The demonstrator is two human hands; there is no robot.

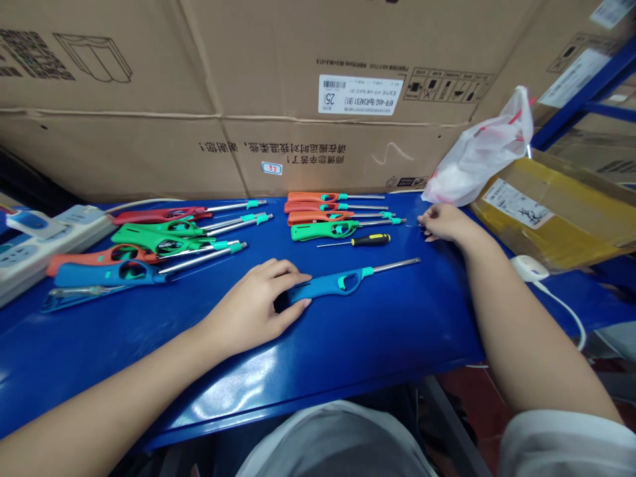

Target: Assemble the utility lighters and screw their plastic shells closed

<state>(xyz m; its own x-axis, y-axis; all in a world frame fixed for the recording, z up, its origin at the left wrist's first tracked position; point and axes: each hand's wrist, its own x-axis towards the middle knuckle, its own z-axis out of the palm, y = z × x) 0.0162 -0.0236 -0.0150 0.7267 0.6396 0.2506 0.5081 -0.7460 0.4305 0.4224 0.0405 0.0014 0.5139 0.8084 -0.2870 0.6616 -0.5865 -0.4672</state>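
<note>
Blue tabletop (pixel 387 324), lighters (pixel 311 217), screwdriver (pixel 370 240) beyond, left fingers (pixel 289 317) clasping blue lighter (pixel 322 287), right fingers (pixel 433 222) bunched, contents unclear

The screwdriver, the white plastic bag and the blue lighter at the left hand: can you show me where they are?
Screwdriver (pixel 370 240): head view, on its black and yellow handle.
White plastic bag (pixel 479 160): head view, on its crumpled middle.
Blue lighter (pixel 324 286): head view, on its handle.

– Any room to pass a hand around the blue lighter (pixel 318 289)?
– Yeah, bare blue tabletop (pixel 382 338) from 4 to 6. Lighter row (pixel 311 217) blocks noon, screwdriver (pixel 370 240) sits at 1, right hand (pixel 446 222) at 2. Left hand (pixel 258 298) plugs 9, lighter pile (pixel 144 242) farther out.
</note>
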